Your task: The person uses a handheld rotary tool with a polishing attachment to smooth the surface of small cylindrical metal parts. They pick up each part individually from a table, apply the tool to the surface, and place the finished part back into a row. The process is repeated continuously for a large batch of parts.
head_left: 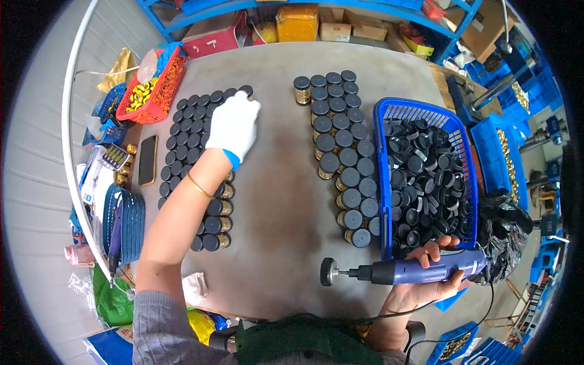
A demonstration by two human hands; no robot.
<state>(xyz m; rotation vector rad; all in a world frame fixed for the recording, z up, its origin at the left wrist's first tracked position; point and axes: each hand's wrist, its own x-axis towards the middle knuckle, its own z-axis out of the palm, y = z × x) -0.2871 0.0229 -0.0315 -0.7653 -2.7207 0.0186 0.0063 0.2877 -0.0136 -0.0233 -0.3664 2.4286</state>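
Note:
My left hand [234, 126], in a white glove, reaches to the far end of the left block of jars. Its fingers close round a small jar with a black lid [246, 89], partly hidden by the glove. Many black-lidded jars [187, 125] stand in rows under and beside my left forearm; several at the near end look tilted, showing gold contents. My bare right hand [429, 274] grips a purple electric screwdriver [389, 272], held level with its round black head [329, 272] pointing left. A second block of black-lidded jars [340, 140] stands right of the table's middle.
A blue basket [382, 182] full of loose black lids [420, 164] stands right of the jars. At the left lie a phone [148, 160] and a red basket [167, 97] with yellow pieces. Another screwdriver [115, 237] rests by a dark blue basket [135, 219]. A cord hangs from the held tool.

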